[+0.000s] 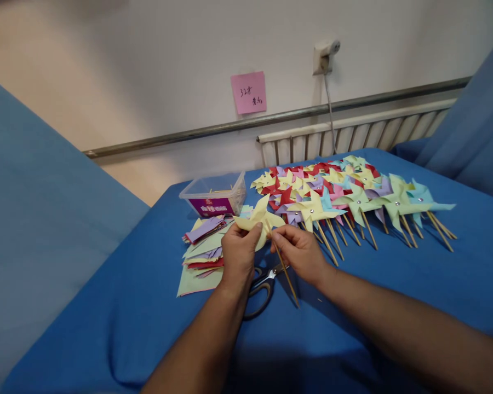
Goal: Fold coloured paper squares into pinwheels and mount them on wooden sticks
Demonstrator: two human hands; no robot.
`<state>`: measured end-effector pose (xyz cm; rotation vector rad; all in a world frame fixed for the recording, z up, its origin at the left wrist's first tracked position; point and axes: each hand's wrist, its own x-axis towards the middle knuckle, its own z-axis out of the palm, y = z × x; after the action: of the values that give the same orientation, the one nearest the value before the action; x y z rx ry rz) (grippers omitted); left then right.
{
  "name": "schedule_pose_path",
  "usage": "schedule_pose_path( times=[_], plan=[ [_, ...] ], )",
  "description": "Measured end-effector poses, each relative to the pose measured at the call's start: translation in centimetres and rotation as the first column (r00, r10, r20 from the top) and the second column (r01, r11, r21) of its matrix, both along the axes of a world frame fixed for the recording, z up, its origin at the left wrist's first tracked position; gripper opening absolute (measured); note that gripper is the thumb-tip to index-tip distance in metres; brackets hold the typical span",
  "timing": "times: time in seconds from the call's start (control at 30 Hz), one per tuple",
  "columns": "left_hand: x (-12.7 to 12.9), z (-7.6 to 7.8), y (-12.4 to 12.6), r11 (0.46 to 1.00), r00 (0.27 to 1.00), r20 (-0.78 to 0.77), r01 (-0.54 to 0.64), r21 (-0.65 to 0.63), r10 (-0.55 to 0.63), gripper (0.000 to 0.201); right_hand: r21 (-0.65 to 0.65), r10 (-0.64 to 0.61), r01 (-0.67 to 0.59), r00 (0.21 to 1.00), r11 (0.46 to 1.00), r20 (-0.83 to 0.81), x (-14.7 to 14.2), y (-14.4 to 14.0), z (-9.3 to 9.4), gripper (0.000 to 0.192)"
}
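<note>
- Fingers of your left hand (pixel 239 253) pinch the yellow pinwheel (pixel 259 220) above the blue cloth (pixel 353 306).
- Your right hand (pixel 299 253) grips its stick (pixel 286 276).
- Scissors (pixel 259 289) lie beneath; paper stack (pixel 201 254) sits left.

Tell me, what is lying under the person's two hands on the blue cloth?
Black-handled scissors lie beneath the left hand and right hand, which hold a yellow paper pinwheel by its wooden stick. The blade tips are hidden by the hands.
</note>
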<state>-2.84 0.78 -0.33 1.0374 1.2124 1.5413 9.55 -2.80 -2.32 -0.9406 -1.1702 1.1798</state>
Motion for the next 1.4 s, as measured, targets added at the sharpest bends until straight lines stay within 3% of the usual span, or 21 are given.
schedule_pose_path(
  times=[0.43, 1.4],
  plan=[
    [0.1, 0.1, -0.5, 0.999, 0.997, -0.071, -0.004, 0.032, 0.006, 0.027, -0.104, 0.018, -0.024, 0.998, 0.994, -0.057, -0.6, 0.5, -0.8, 0.034],
    [-0.1, 0.2, -0.7, 0.998, 0.97, -0.241, -0.024, 0.059, 0.038, 0.021, -0.054, 0.002, -0.007, 0.995, 0.999, -0.095, -0.8, 0.3, -0.9, 0.032]
  ],
)
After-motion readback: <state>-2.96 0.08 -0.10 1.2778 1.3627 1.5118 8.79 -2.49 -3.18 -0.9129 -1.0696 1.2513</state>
